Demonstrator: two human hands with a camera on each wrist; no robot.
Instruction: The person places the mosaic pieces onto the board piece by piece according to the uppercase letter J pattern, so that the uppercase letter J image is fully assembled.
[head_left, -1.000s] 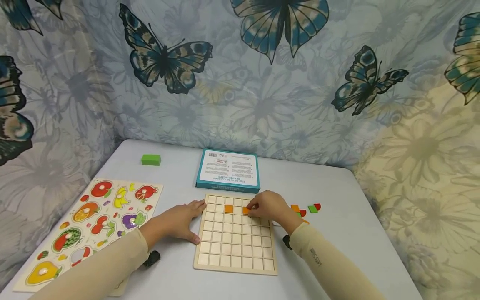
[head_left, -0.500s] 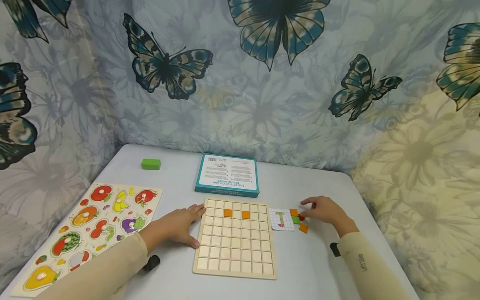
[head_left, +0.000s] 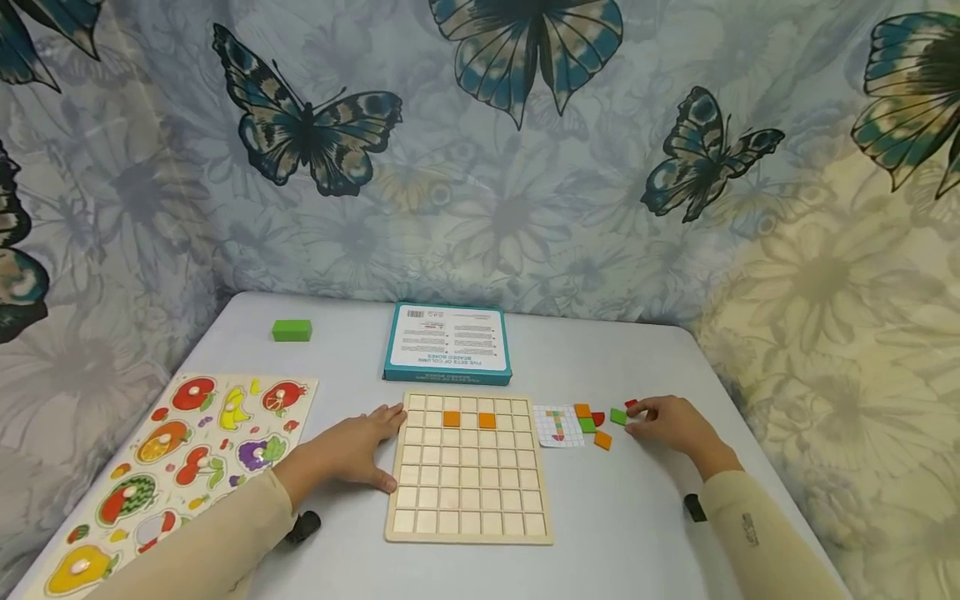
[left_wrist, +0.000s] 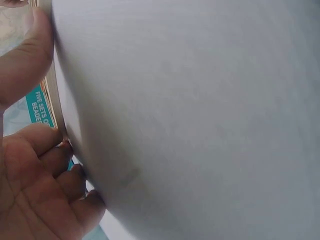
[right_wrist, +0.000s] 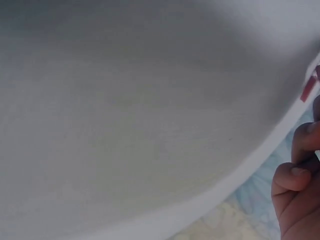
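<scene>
Here, on my head view, the tabletop (head_left: 645, 517) ends in a far edge against the butterfly cloth (head_left: 510, 217). I read room for sliding below the pale grid board (head_left: 460, 479), toward the bottom of the frame, and a wide white stretch between its right edge and the right sleeve (head_left: 768, 533). At left I have less: the left sleeve (head_left: 217, 525) crosses the fruit puzzle (head_left: 258, 400), and the teal box (head_left: 447, 342) lies just beyond the board's upper edge.

The board sits at lower centre, its long axis nearly vertical in the frame, its upper end toward the box. Two orange tiles sit square in its second row, one cell between them. The left hand (head_left: 356, 447) lies along the left edge, its grip spread, thumb low and fingertips near the upper corner.

Right of the board lies a printed card (head_left: 558, 427), then loose pieces, one orange tile (head_left: 603, 440) turned askew. The right hand (head_left: 678, 429) is at a red piece (head_left: 631, 403), just beside a green tile (head_left: 617, 417); whether its grip pinches anything, I cannot tell.
</scene>
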